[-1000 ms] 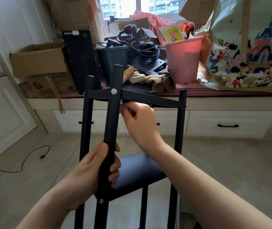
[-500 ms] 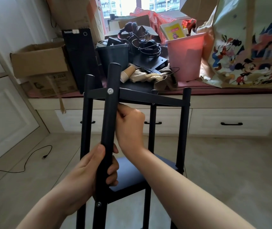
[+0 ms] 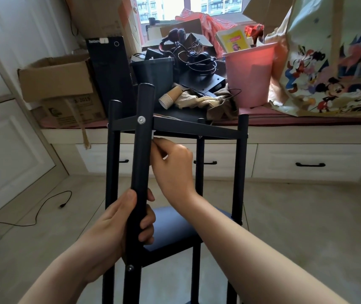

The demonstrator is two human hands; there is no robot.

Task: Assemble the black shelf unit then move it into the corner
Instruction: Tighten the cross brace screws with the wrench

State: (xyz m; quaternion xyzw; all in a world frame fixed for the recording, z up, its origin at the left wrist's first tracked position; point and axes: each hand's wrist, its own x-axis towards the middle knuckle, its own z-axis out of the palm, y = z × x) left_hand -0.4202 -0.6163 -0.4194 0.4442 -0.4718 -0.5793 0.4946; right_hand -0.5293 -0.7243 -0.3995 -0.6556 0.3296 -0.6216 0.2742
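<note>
Head view: black shelf unit point(image 3: 199, 130) stands upright on the floor, just in front of the window seat drawers point(image 3: 306, 159), not yet in any corner. Left hand point(image 3: 118, 224) wraps the near post point(image 3: 141, 163) below the top shelf, grip closed round it. Right hand point(image 3: 173, 160) sits just right of that post, under the top shelf rim, fingers curled on something small and pale, likely a tool or fastener; too small to name. Screw head point(image 3: 141, 119) shows on the post at the shelf joint. Step, by my read: fastening this joint. Next calls for steadying the post and tightening, then carrying.
</note>
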